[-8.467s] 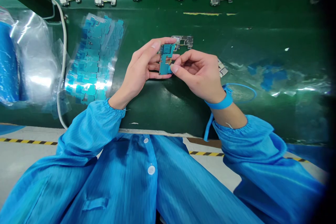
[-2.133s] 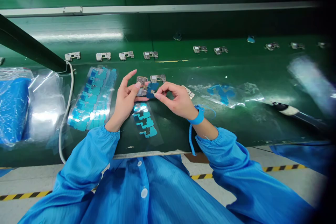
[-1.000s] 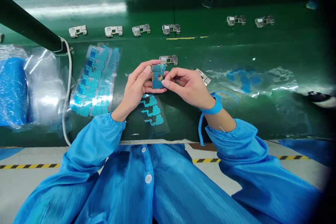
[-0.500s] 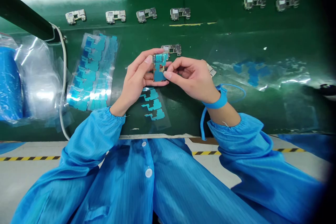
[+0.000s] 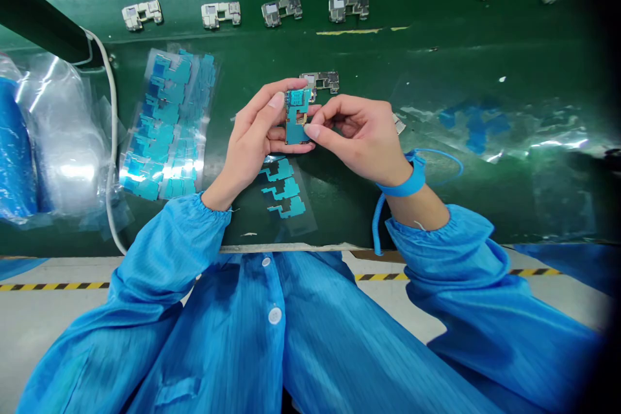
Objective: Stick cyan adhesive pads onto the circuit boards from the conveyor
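A small phone circuit board (image 5: 297, 132) with blue adhesive film over its face stands upright between my hands. My left hand (image 5: 253, 126) is closed around its left side, thumb in front and fingers behind and below. With thumb and index finger pinched, my right hand (image 5: 363, 136) touches the board's lower right edge; the fingertips partly hide that spot. A blue wrist strap (image 5: 405, 182) circles my right wrist. Just behind the held board lies another circuit board (image 5: 327, 82). Below my hands is a clear sheet with several blue film pieces (image 5: 286, 189).
Large sheets of blue film cut-outs (image 5: 167, 123) lie to the left, beside a white cable (image 5: 112, 142) and plastic bags (image 5: 68, 136). Several circuit boards (image 5: 221, 14) line the back of the green bench (image 5: 233, 223). Crumpled clear film (image 5: 519, 126) is at the right.
The view has shifted slightly, so the bench items sit a little differently in the picture. Both hands keep their hold at the board, with only slight finger movement at the right.
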Motion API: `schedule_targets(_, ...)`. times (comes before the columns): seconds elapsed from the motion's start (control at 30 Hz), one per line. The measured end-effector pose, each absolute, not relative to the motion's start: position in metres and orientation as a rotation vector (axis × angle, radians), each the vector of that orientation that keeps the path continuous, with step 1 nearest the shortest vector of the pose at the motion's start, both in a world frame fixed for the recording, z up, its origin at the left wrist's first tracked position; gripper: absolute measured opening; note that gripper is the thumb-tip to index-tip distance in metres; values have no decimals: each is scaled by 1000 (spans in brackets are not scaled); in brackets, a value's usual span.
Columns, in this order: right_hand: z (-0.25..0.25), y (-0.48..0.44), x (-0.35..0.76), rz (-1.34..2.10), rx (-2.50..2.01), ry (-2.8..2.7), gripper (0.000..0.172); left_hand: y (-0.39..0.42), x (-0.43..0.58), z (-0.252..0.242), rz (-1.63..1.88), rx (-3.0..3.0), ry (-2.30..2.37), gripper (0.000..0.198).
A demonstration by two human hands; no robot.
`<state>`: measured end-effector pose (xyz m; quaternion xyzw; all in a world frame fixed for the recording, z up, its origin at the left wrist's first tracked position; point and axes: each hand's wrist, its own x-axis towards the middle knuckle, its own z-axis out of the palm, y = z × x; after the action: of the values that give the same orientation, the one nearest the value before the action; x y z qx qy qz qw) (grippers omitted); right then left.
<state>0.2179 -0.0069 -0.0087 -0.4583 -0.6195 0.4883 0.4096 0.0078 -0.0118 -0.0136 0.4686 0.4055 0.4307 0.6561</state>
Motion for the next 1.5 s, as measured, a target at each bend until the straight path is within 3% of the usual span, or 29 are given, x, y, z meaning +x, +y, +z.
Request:
schedule_targets(0.97,-4,-7,218,1232,-1138,-1565,24,-11,10,-16,1005,1047,895,59)
schedule_targets(1.37,-2,-5,218,1242,-1154,-1576,29,-12,10,-16,1002,1043,893,56)
schedule_targets(1.5,-2,-5,217,1249,-1184,-1560,33,-13,9,-16,986,1079,877,62)
